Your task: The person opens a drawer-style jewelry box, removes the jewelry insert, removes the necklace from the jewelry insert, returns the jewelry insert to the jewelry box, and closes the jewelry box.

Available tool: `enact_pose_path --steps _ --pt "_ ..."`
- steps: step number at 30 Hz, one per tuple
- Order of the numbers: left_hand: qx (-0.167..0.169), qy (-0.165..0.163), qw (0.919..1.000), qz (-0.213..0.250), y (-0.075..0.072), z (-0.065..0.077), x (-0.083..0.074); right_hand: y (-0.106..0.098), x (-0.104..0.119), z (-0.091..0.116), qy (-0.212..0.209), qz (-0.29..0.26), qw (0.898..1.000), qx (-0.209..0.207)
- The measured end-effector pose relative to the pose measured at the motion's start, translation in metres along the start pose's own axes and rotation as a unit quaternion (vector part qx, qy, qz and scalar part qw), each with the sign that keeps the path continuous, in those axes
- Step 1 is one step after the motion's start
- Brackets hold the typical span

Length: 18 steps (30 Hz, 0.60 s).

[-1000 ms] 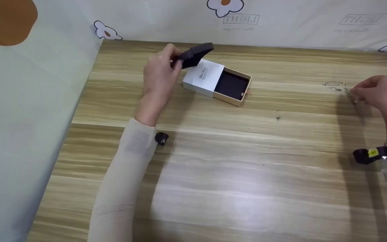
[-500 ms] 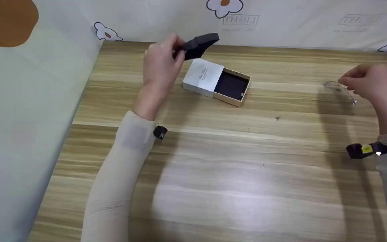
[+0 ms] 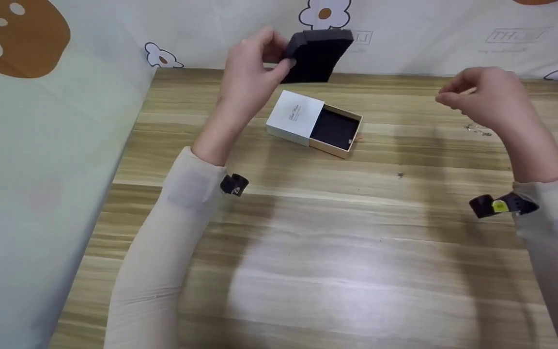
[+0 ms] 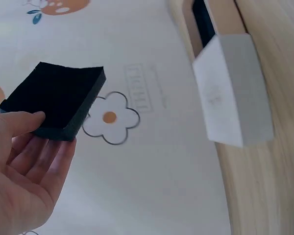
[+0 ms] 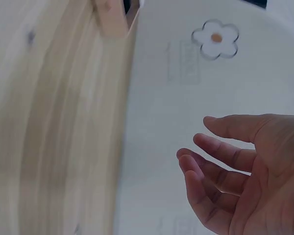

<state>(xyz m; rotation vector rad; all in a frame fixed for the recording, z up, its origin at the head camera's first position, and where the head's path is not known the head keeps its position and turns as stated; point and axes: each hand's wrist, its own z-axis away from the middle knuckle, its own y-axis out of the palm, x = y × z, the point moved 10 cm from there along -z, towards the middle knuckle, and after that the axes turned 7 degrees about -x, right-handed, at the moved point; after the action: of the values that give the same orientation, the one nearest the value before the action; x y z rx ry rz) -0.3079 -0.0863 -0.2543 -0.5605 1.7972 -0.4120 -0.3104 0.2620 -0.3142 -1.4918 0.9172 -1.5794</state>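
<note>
A black foam pad (image 3: 318, 55) is pinched at its left edge between the thumb and fingers of my left hand (image 3: 250, 72), raised above the back of the table. In the left wrist view the pad (image 4: 56, 95) looks square and thick, the thumb on its top face. Just below it lies a white sliding gift box (image 3: 297, 116), its drawer (image 3: 335, 128) pulled partly out to the right with a dark lining inside. My right hand (image 3: 492, 94) hovers over the table, fingers loosely bent and holding nothing. Beneath its wrist side a thin silvery chain (image 3: 477, 130) lies on the wood, partly hidden.
The wooden table (image 3: 317, 252) meets a pale flower-printed cloth (image 3: 414, 39) along its back edge, and the cloth runs down the left side too. A small dark mark (image 3: 400, 174) shows right of the box.
My left hand has lifted the black foam pad higher and tilted it so its face shows. My right hand has let go of the chain and moved left and up, away from it.
</note>
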Motion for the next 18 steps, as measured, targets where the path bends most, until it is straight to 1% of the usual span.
enact_pose_path --steps 3,6,8,10,12,14,15,16,18 --pt "0.015 -0.015 0.9985 0.051 0.001 -0.001 -0.006 0.004 0.032 0.001 -0.033 -0.026 0.999 0.008" --pt "0.035 -0.032 0.9921 0.116 0.004 -0.003 -0.013 0.004 0.066 0.002 -0.072 -0.08 0.994 0.014" --pt "0.048 -0.039 0.987 0.149 0.005 -0.005 -0.018 0.004 0.088 0.003 -0.098 -0.134 0.986 0.029" --pt "0.061 -0.045 0.9822 0.172 0.006 -0.007 -0.021 0.004 0.11 0.004 -0.122 -0.19 0.973 0.048" --pt "0.073 -0.049 0.9798 0.18 0.005 -0.01 -0.025 0.003 0.129 0.004 -0.135 -0.246 0.957 0.067" --pt "0.085 -0.053 0.9782 0.182 0.003 -0.013 -0.029 0.0 0.145 0.002 -0.145 -0.295 0.942 0.071" --pt "0.091 -0.056 0.9768 0.186 0.003 -0.016 -0.031 -0.003 0.151 0.001 -0.147 -0.33 0.93 0.068" --pt "0.097 -0.055 0.9767 0.183 0.002 -0.019 -0.034 -0.007 0.156 -0.001 -0.148 -0.369 0.915 0.063" --pt "0.108 -0.049 0.9777 0.174 0.001 -0.025 -0.04 -0.016 0.164 -0.006 -0.154 -0.445 0.88 0.051"
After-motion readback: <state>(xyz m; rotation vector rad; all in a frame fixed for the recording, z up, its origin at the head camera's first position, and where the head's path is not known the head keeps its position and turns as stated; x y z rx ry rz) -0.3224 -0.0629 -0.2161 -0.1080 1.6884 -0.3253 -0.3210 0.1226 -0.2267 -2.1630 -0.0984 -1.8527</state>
